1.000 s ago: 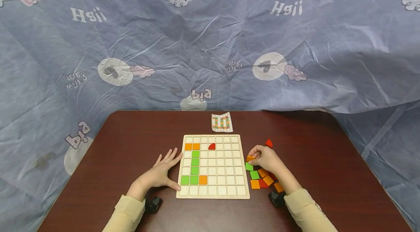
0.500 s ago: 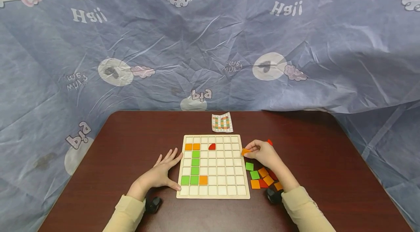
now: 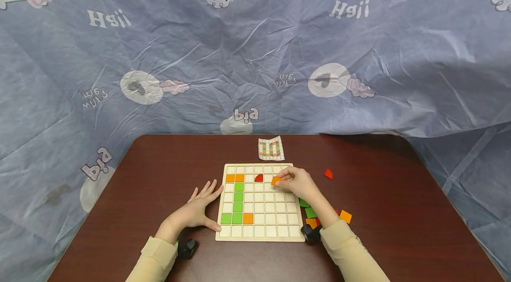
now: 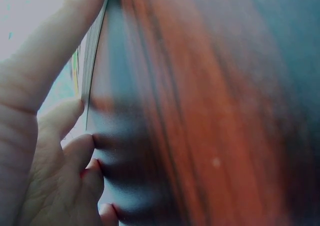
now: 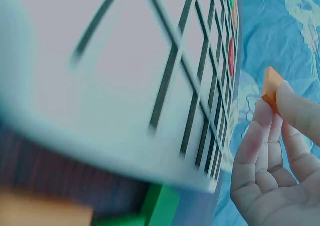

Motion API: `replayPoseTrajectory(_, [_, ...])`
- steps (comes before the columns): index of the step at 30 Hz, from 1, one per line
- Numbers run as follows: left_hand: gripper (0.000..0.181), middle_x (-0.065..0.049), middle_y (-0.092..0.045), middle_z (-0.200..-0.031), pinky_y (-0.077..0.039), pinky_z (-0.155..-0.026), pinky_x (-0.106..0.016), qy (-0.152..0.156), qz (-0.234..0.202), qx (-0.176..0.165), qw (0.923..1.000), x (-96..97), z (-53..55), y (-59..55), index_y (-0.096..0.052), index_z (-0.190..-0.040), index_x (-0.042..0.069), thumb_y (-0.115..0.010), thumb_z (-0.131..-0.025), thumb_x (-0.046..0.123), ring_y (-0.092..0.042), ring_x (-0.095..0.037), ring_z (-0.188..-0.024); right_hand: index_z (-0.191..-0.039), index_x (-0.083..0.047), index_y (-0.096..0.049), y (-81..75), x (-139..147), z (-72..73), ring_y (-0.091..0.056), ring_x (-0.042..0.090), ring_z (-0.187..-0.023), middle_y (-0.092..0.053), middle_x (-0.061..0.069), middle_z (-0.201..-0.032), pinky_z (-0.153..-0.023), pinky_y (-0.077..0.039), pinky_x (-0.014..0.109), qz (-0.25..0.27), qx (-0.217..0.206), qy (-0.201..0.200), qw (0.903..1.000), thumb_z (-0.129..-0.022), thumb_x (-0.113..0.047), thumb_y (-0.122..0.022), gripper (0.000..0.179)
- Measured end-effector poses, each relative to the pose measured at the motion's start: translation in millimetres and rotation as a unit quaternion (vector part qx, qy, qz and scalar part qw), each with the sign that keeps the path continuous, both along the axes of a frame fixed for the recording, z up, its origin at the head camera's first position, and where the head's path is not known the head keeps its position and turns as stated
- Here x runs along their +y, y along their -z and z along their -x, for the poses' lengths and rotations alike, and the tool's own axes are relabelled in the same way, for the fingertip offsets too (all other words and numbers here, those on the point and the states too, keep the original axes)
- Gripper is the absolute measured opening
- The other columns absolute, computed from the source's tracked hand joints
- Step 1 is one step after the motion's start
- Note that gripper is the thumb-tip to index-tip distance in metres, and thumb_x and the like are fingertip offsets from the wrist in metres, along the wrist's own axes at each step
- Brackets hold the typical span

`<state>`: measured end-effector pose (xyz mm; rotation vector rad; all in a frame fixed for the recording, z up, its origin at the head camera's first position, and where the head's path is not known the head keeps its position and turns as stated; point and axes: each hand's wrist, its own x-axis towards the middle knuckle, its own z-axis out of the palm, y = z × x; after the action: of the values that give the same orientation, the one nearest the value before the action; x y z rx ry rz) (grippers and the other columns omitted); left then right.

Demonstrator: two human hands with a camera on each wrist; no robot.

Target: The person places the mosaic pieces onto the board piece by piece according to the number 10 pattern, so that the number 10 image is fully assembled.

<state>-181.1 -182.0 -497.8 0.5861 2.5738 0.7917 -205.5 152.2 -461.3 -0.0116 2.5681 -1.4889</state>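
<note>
A pale wooden grid board (image 3: 259, 231) lies on the table, with orange and green square tiles and one red quarter-round tile (image 3: 258, 178) set in its cells. My right hand (image 3: 297, 182) pinches an orange square tile (image 3: 276, 181) between thumb and fingers, above the board's upper right part. In the right wrist view the same orange tile (image 5: 271, 89) sticks out past the fingertips. My left hand (image 3: 195, 209) rests with spread fingers at the board's left edge, thumb and a fingertip touching it. The left wrist view shows those fingers (image 4: 75, 151) beside the board's edge.
Right of the board, loose green and orange tiles (image 3: 345, 217) lie partly hidden under my right forearm. A red quarter-round tile (image 3: 328, 174) lies apart, farther back. Behind the board is a small paper card (image 3: 271, 149) printed with a coloured grid. A patterned cloth (image 3: 255, 51) hangs behind the table.
My right hand has picked the orange tile up from the loose tiles and carried it left over the board. The left hand has stayed in place.
</note>
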Motion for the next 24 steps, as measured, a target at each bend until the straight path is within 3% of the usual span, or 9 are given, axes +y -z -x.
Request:
replayPoseTrajectory(11, [0.123,-0.015,-0.005,-0.166,0.004,-0.120,-0.062,-0.002,-0.003,-0.006,1.0000,-0.7,-0.8,-1.5,-0.023,-0.158,0.015,-0.091,-0.059,0.044,0.002,-0.037,-0.154,-0.091,-0.010,-0.072,5.0,-36,4.5,-0.062,0.015,-0.073,-0.070,0.003,-0.085,-0.064,-0.049,0.025,-0.015,0.007,-0.013,0.9998,-0.084,-0.012,-0.077,0.010])
replayPoseTrajectory(24, [0.123,-0.016,-0.005,-0.166,0.004,-0.119,-0.063,0.002,-0.002,-0.002,1.0000,0.1,-0.4,-4.1,-0.023,-0.158,0.013,-0.091,-0.060,0.042,0.002,-0.038,-0.153,-0.088,-0.007,-0.072,7.4,-52,6.8,-0.061,0.011,-0.068,-0.070,0.001,-0.076,-0.064,-0.049,0.025,-0.064,0.037,-0.024,0.9970,-0.084,-0.008,-0.077,0.006])
